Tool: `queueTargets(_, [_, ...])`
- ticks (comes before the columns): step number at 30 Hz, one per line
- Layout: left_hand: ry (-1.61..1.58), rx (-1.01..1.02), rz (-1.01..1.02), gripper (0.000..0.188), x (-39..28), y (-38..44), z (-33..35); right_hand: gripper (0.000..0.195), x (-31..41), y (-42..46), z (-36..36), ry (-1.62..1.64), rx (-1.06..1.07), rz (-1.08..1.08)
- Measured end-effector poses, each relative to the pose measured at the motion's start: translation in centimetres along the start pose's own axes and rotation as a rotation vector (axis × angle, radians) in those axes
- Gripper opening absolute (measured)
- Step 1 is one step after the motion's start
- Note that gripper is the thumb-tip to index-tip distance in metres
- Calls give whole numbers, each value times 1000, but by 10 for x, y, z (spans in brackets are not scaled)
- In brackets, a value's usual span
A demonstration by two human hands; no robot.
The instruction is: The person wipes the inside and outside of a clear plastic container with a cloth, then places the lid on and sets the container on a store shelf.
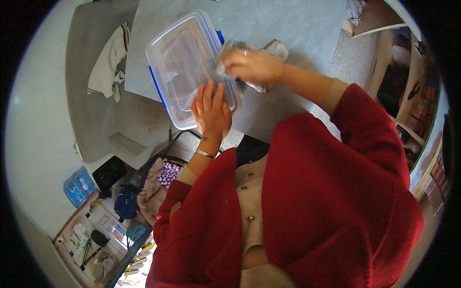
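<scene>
A clear plastic storage box (180, 61) with blue side latches and a translucent lid lies on the grey tabletop (248, 21). My left hand (212, 111) is laid flat on its near right corner, fingers a little apart. At the box's right edge is my right hand (257, 66), blurred, with its fingers curled around a crumpled greyish-white cloth (221, 64). More light, rough-textured fabric (277, 49) shows behind that hand and under the wrist. Whether it is the same piece, I cannot tell.
A cream garment with striped trim (110, 66) hangs left of the table. Below are a brown padded jacket (151, 190), a pack of water bottles (79, 187) and a white surface (77, 230) holding small items. Wooden shelving (407, 82) stands at right.
</scene>
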State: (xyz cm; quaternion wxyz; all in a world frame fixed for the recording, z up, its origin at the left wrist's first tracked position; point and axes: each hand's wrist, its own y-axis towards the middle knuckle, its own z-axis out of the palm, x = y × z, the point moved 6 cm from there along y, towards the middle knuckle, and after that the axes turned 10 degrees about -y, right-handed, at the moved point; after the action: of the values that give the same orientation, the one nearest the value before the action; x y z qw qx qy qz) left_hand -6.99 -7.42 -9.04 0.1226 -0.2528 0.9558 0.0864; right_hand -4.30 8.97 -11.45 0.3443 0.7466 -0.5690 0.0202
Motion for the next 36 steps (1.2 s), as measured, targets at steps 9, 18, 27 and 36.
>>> queueTargets(9, [1,-1,-9,51,1,-1,2,25,-60,41,-9,105,59,282])
queueTargets(18, [-3,15,-28,52,0,-3,-2,24,-22,32,0,70,-102,97])
queueTargets(27, [11,3,-24,52,-2,4,-2,23,-110,31,18,274,-439,609])
queueTargets(36, [-23,-27,-13,50,-2,2,-4,25,-76,52,-10,-142,-118,143])
